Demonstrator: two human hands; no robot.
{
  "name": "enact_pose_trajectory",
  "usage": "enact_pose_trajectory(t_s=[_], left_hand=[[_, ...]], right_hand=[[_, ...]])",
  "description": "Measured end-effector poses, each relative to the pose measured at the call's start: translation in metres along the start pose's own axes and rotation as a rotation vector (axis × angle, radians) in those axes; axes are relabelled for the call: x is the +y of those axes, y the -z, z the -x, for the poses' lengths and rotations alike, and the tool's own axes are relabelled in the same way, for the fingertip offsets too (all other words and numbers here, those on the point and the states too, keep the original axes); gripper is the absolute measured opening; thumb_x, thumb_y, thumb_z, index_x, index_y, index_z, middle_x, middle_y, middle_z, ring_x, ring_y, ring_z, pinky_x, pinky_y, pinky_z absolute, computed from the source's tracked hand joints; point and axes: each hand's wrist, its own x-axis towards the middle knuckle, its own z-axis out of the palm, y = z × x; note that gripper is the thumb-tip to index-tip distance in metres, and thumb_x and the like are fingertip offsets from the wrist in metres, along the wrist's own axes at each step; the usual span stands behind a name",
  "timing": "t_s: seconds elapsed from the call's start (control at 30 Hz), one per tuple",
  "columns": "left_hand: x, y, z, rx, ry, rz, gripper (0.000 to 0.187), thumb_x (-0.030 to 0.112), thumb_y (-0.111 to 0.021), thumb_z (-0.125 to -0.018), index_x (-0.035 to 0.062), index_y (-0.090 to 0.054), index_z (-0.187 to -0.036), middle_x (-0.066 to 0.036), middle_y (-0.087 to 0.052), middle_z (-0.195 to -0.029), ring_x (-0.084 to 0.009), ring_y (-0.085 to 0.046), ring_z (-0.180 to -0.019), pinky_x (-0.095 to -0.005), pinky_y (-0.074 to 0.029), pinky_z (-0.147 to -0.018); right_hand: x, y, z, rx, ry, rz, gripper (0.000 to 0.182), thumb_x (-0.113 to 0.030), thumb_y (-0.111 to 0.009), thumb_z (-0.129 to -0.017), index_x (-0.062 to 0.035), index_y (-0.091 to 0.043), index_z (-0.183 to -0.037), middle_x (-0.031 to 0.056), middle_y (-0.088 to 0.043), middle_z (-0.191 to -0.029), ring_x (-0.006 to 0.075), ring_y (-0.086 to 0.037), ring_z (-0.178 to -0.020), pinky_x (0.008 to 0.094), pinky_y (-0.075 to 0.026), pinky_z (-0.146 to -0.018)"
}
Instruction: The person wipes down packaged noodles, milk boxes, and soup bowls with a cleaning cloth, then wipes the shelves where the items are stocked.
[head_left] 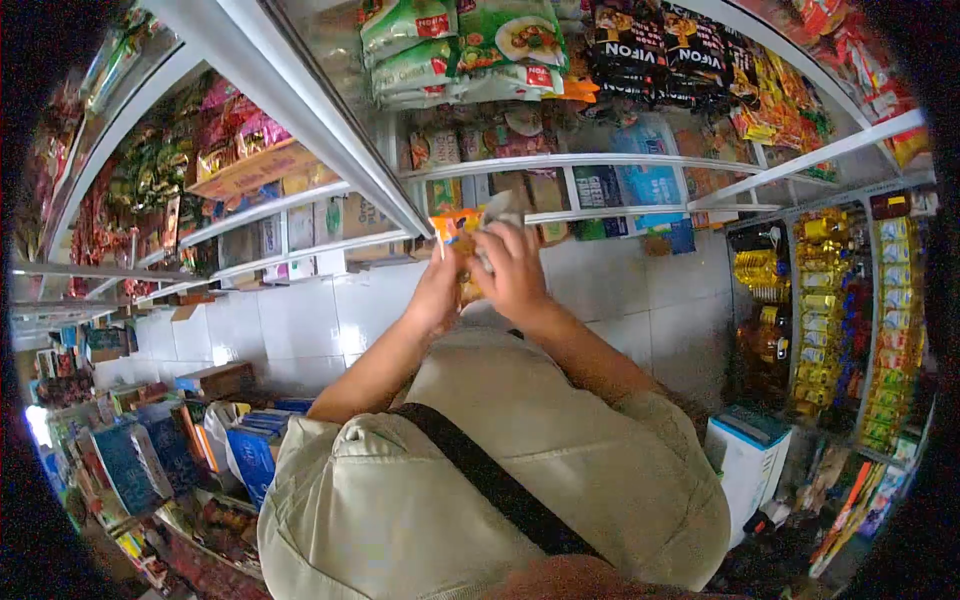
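An orange packet is held up in front of the chest, close to the white shelf edge. My left hand grips its left side with the fingers wrapped round it. On the right, my right hand has its fingers curled over the packet and a crumpled greyish piece at its top. The packet's lower part shows between the two hands. Its print is too blurred to read.
White metal shelves hold green packs and black packs, with boxes below. Yellow bottles stand on racks at the right. Books lie lower left, and a white box stands lower right. The floor is tiled.
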Motion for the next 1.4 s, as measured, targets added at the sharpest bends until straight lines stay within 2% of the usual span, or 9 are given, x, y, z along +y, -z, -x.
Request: enact_pose_trajectory(t_s=[0.2,0.43,0.57,0.67,0.8,0.93,1.1,1.3,1.4], left_hand=[[0.032,-0.013,-0.041,0.035,-0.08,-0.027,0.038,0.035,-0.028,-0.093,0.0091,-0.03,-0.122,-0.01,-0.047,-0.112,-0.0198,-0.05,-0.098,-0.0318,-0.046,-0.079],[0.024,-0.034,-0.086,-0.066,-0.044,0.054,0.047,0.036,-0.034,-0.092,0.0082,-0.025,-0.129,-0.01,-0.04,-0.124,-0.0232,-0.043,-0.112,-0.0399,-0.038,-0.092],[0.025,-0.081,-0.122,-0.006,-0.046,0.264,0.049,0.043,-0.031,-0.091,0.0095,-0.029,-0.127,-0.011,-0.043,-0.123,-0.0249,-0.045,-0.112,-0.0414,-0.039,-0.091],[0.017,-0.116,-0.157,-0.036,-0.059,0.208,0.05,0.045,-0.03,-0.09,0.0093,-0.033,-0.125,-0.011,-0.045,-0.121,-0.0232,-0.047,-0.109,-0.0417,-0.042,-0.088],[0.023,-0.162,-0.197,0.012,0.13,-0.008,0.047,0.045,-0.031,-0.09,0.0102,-0.039,-0.121,-0.01,-0.046,-0.12,-0.0201,-0.05,-0.106,-0.0439,-0.046,-0.082],[0.004,-0.167,-0.235,0.175,0.098,-0.086,0.042,0.042,-0.037,-0.089,0.0116,-0.042,-0.117,-0.007,-0.052,-0.11,-0.0205,-0.054,-0.097,-0.0411,-0.047,-0.076],[-0.01,-0.167,-0.242,-0.1,-0.051,0.219,0.035,0.028,-0.051,-0.085,0.0079,-0.044,-0.114,-0.009,-0.055,-0.105,-0.021,-0.054,-0.094,-0.0348,-0.046,-0.078],[-0.002,-0.167,-0.276,0.236,-0.383,0.403,0.028,0.024,-0.048,-0.088,0.0024,-0.047,-0.105,-0.009,-0.055,-0.099,-0.0182,-0.054,-0.091,-0.0273,-0.048,-0.076],[-0.001,-0.166,-0.289,0.382,-0.427,0.424,0.024,0.02,-0.051,-0.086,0.0021,-0.048,-0.101,-0.009,-0.055,-0.091,-0.0192,-0.056,-0.084,-0.0293,-0.05,-0.07]], right_hand=[[0.015,-0.015,-0.013,-0.071,0.184,-0.085,0.023,-0.011,-0.063,-0.068,-0.0044,-0.054,-0.087,0.0121,-0.051,-0.091,0.03,-0.049,-0.08,0.0394,-0.039,-0.07],[0.117,0.022,-0.055,0.263,-0.224,-0.113,0.017,-0.012,-0.057,-0.076,-0.0036,-0.053,-0.09,0.0154,-0.054,-0.089,0.0318,-0.051,-0.084,0.0368,-0.04,-0.074],[0.18,0.052,-0.044,-0.018,-0.847,-0.88,0.022,-0.026,-0.051,-0.087,-0.0035,-0.053,-0.086,-0.0036,-0.048,-0.077,0.0058,-0.041,-0.074,0.0242,-0.038,-0.067],[0.204,0.076,-0.033,-0.187,-0.704,-0.985,0.025,-0.022,-0.059,-0.082,-0.0028,-0.055,-0.097,-0.0013,-0.055,-0.088,0.0081,-0.049,-0.079,0.0228,-0.041,-0.07],[0.236,0.103,-0.042,0.027,-0.88,-0.954,0.031,-0.018,-0.065,-0.076,0.0002,-0.054,-0.099,0.0032,-0.058,-0.093,0.0092,-0.051,-0.084,0.0244,-0.043,-0.072],[0.228,0.167,-0.106,-0.193,-0.56,-0.52,0.028,-0.019,-0.065,-0.075,-0.0003,-0.057,-0.094,0.007,-0.061,-0.082,0.0114,-0.056,-0.074,0.0267,-0.045,-0.066],[0.25,0.157,-0.159,-0.191,-0.337,-0.259,0.028,-0.024,-0.064,-0.075,-0.0005,-0.059,-0.089,0.0113,-0.061,-0.074,0.0143,-0.056,-0.065,0.0286,-0.044,-0.06],[0.247,0.138,-0.19,-0.167,-0.223,-0.102,0.039,-0.035,-0.065,-0.072,-0.0023,-0.058,-0.092,0.0177,-0.061,-0.081,0.033,-0.059,-0.074,0.0361,-0.046,-0.064],[0.249,0.143,-0.177,-0.181,-0.214,-0.126,0.039,-0.035,-0.064,-0.072,-0.0031,-0.058,-0.093,0.0178,-0.061,-0.081,0.0322,-0.06,-0.075,0.0359,-0.046,-0.065]])
